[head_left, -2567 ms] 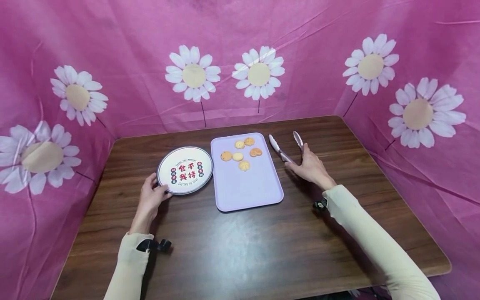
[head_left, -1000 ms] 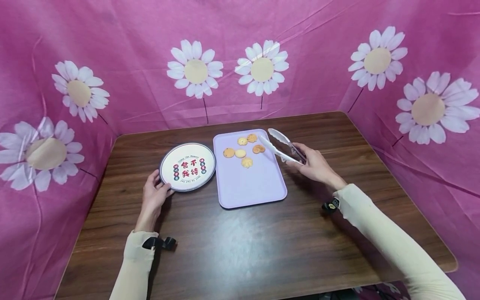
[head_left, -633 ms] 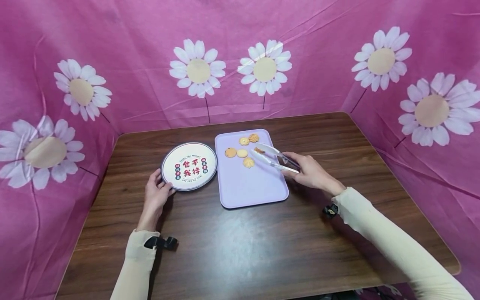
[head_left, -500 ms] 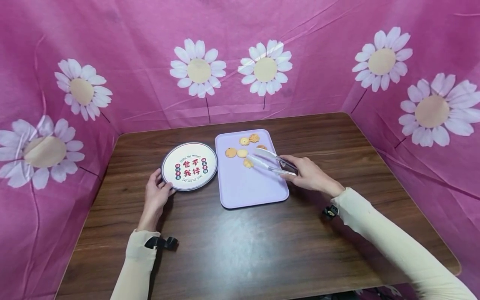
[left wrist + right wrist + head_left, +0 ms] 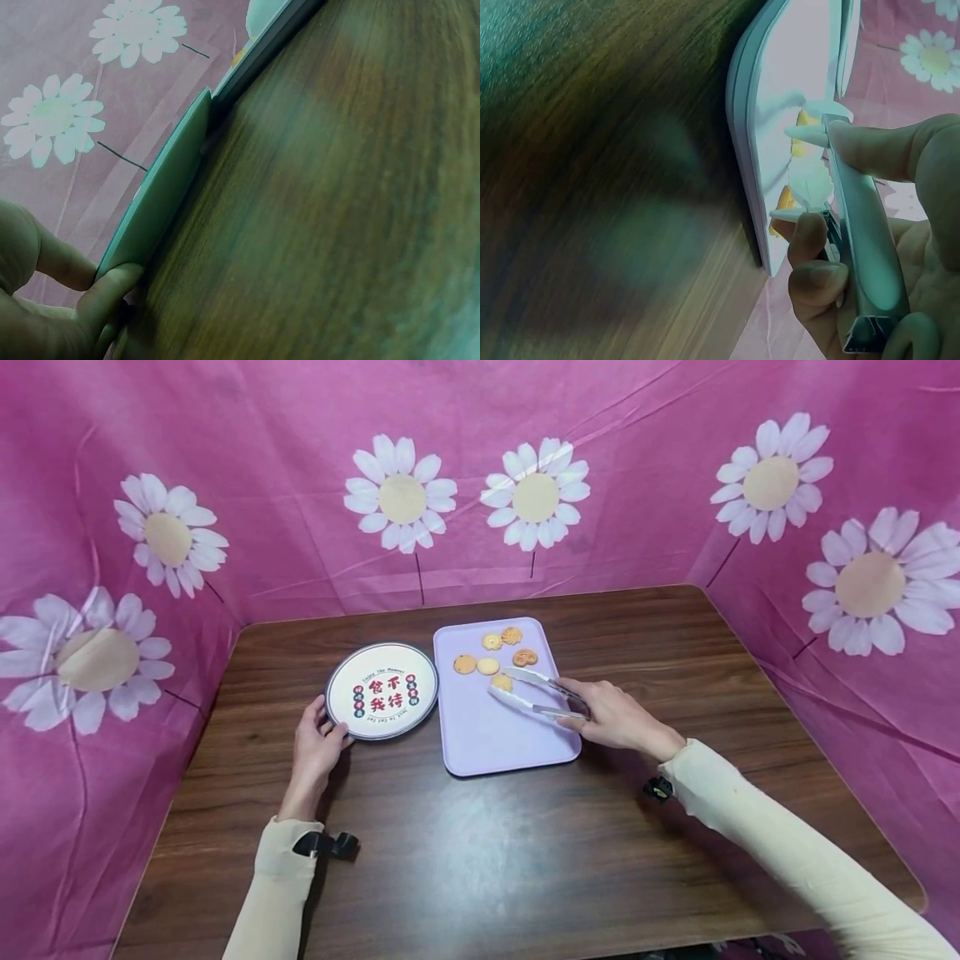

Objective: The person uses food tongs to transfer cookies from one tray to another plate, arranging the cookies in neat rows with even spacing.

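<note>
My left hand [image 5: 315,747] pinches the near left rim of a round white plate [image 5: 386,656] with red and blue Chinese lettering. In the left wrist view, thumb and finger meet at the plate's edge [image 5: 161,202]. My right hand [image 5: 618,717] grips metal tongs [image 5: 528,704] with pale tips, their arms spread apart. The tips reach low over a lilac tray [image 5: 487,743], one on either side of a flower-shaped cookie [image 5: 499,681], partly covering it. From the right wrist, thumb and fingers show on opposite arms of the tongs [image 5: 870,240].
Behind the tongs' tips lie a pale round cookie [image 5: 488,666], a speckled cookie [image 5: 465,664], a brown pretzel-shaped cookie [image 5: 525,657] and two more at the back. Plate and tray stand side by side on a wooden table [image 5: 420,877]. A pink flowered cloth [image 5: 292,510] hangs behind.
My right hand has taken hold of the tongs beside the tray, swung them over it, and moved the tips from the pretzel-shaped cookie toward the flower-shaped one. My left hand stays at the plate.
</note>
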A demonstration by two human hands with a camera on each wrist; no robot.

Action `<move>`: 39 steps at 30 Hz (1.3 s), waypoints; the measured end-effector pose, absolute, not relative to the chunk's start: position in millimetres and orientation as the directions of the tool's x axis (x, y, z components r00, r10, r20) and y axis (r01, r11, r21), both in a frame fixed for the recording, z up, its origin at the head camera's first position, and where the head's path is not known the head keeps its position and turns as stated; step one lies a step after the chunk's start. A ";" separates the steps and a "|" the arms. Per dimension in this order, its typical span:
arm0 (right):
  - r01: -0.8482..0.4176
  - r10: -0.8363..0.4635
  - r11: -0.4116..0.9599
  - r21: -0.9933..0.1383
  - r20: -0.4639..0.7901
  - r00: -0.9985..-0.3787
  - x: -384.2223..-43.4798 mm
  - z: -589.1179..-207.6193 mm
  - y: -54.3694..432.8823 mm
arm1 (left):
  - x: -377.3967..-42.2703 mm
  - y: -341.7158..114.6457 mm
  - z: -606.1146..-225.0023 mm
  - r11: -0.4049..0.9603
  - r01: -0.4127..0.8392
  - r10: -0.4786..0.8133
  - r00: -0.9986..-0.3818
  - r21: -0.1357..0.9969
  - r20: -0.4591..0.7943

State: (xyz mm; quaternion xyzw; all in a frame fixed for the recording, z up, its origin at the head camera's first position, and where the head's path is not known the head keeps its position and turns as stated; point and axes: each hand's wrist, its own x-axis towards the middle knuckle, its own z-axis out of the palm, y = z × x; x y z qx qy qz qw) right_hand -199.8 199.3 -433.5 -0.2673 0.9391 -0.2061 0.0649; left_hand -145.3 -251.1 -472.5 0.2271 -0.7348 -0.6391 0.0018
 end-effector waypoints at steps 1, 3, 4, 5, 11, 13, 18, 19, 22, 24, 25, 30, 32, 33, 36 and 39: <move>-0.475 -0.529 0.772 -0.422 -0.013 -0.848 -199.9 -433.6 199.5 | -145.1 -251.1 -471.9 0.079 -0.333 -0.336 -0.896 0.940 -0.290; -0.477 -0.532 0.770 -0.424 -0.013 -0.846 -199.9 -433.4 199.6 | -144.5 -251.1 -471.1 0.073 -0.330 -0.334 -0.897 0.941 -0.289; -0.478 -0.534 0.768 -0.426 -0.013 -0.845 -200.0 -433.4 199.7 | -144.1 -251.3 -470.7 0.071 -0.329 -0.334 -0.898 0.942 -0.288; -0.480 -0.536 0.766 -0.427 -0.013 -0.844 -199.9 -433.3 199.7 | -143.8 -251.5 -470.5 0.072 -0.329 -0.334 -0.898 0.942 -0.288; -0.487 -0.543 0.764 -0.423 -0.015 -0.840 -198.6 -432.5 199.7 | -143.1 -252.1 -470.0 0.075 -0.322 -0.331 -0.901 0.944 -0.281; -0.491 -0.545 0.765 -0.416 -0.014 -0.838 -198.5 -431.6 199.5 | -143.0 -252.4 -470.7 0.073 -0.323 -0.331 -0.901 0.944 -0.282; -0.512 -0.557 0.759 -0.403 0.006 -0.830 -200.7 -426.8 197.9 | -144.2 -252.6 -470.6 0.078 -0.327 -0.331 -0.900 0.942 -0.284; -0.518 -0.561 0.755 -0.402 0.012 -0.828 -201.2 -425.6 197.0 | -144.5 -252.5 -470.3 0.082 -0.329 -0.332 -0.899 0.941 -0.286; -0.533 -0.573 0.743 -0.404 0.028 -0.819 -202.2 -421.7 191.9 | -145.2 -252.7 -469.8 0.090 -0.338 -0.329 -0.898 0.937 -0.292; -0.544 -0.581 0.739 -0.398 0.032 -0.813 -203.2 -419.1 186.5 | -145.3 -253.0 -470.1 0.091 -0.338 -0.326 -0.899 0.937 -0.293; -0.549 -0.585 0.735 -0.397 0.037 -0.810 -204.5 -418.0 183.0 | -145.4 -253.6 -470.2 0.092 -0.336 -0.326 -0.900 0.937 -0.291; -0.574 -0.607 0.717 -0.397 0.050 -0.793 -213.7 -414.6 164.0 | -146.8 -253.1 -473.0 0.097 -0.316 -0.322 -0.907 0.944 -0.271; -0.585 -0.620 0.703 -0.405 0.057 -0.783 -218.0 -414.7 155.9 | -147.3 -251.8 -474.7 0.098 -0.313 -0.322 -0.908 0.945 -0.268; -0.588 -0.624 0.698 -0.409 0.055 -0.779 -220.1 -414.5 151.4 | -147.4 -251.2 -475.4 0.093 -0.314 -0.321 -0.908 0.945 -0.270; -0.592 -0.632 0.687 -0.421 0.054 -0.773 -226.3 -414.4 134.2 | -146.7 -250.8 -475.7 0.086 -0.311 -0.324 -0.907 0.946 -0.269; -0.600 -0.643 0.673 -0.433 0.058 -0.764 -233.1 -415.8 111.2 | -144.4 -253.6 -473.9 0.087 -0.312 -0.331 -0.905 0.946 -0.268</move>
